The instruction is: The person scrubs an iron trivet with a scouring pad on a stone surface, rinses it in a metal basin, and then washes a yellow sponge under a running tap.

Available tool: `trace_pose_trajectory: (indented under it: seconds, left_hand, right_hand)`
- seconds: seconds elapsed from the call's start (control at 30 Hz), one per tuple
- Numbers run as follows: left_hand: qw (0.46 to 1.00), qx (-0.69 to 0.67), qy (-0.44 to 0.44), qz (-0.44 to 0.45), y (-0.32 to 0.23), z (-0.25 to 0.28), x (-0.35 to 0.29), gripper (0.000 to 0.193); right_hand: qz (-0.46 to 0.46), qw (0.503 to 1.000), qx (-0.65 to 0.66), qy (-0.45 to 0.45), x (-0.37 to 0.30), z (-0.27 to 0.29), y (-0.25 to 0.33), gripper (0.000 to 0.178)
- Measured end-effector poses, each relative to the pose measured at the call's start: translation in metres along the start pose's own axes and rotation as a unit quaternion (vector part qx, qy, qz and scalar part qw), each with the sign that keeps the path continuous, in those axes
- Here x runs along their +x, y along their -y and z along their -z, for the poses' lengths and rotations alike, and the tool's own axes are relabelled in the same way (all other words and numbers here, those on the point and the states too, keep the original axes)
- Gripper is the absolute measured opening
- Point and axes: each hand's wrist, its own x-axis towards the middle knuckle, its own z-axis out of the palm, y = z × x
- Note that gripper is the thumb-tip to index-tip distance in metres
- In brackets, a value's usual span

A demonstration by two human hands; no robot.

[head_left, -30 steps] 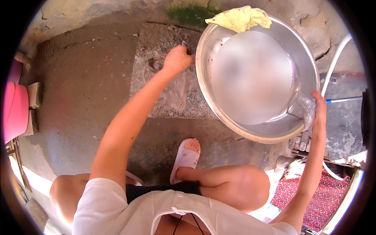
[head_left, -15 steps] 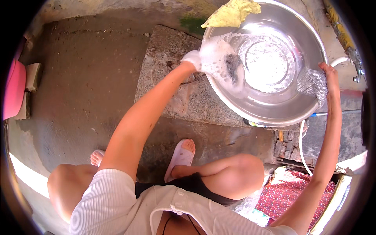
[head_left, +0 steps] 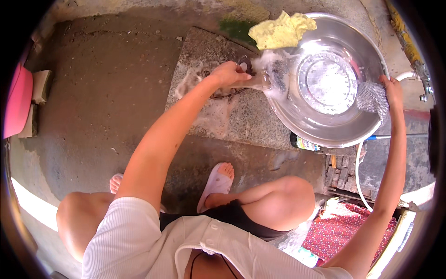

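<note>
A large shiny metal basin (head_left: 320, 128) tilts to the left over a stone slab, with foamy water running over its left rim. My right hand (head_left: 394, 90) grips the right rim. Beside those fingers a grey mesh cloth (head_left: 371, 97) lies against the basin's inner wall. My left hand (head_left: 228, 74) is left of the basin, above the slab, its fingers closed together. A small dark object (head_left: 245, 64) shows at its fingertips; I cannot make out what it is. Over the far left rim hangs a crumpled yellow cloth (head_left: 281, 31).
Foam lies on the wet stone slab (head_left: 260, 123). A dark bottle (head_left: 304, 142) with a label lies under the basin's near edge. A white hose (head_left: 358, 176) runs down at the right near a metal tap (head_left: 423, 90). A pink tub (head_left: 18, 100) stands far left.
My left hand has left the foam at the basin's rim and moved down over the slab. The basin has shifted slightly right and nearer, and foamy water now spills onto the slab.
</note>
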Motion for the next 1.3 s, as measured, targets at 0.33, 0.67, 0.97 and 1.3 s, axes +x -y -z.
trace_pose_trajectory:
  seconds: [0.33, 0.67, 0.97, 1.3]
  left_hand:
    - [0.993, 0.109, 0.029, -0.032, 0.005, 0.013, -0.029, 0.037]
    - [0.956, 0.246, -0.146, -0.070, 0.008, 0.003, -0.027, 0.042]
    - [0.934, 0.327, -0.129, -0.060, 0.006, 0.002, -0.028, 0.034]
    - [0.907, 0.301, -0.257, -0.146, 0.033, 0.003, -0.020, 0.026]
  right_hand:
    - [-0.060, 0.995, -0.079, -0.009, -0.046, -0.049, -0.147, 0.043]
    - [-0.071, 0.994, 0.069, 0.047, -0.044, -0.034, -0.126, 0.037]
    - [0.061, 0.998, -0.013, -0.022, -0.029, 0.008, 0.057, 0.040]
    - [0.012, 0.986, -0.148, -0.069, -0.033, -0.021, 0.021, 0.039]
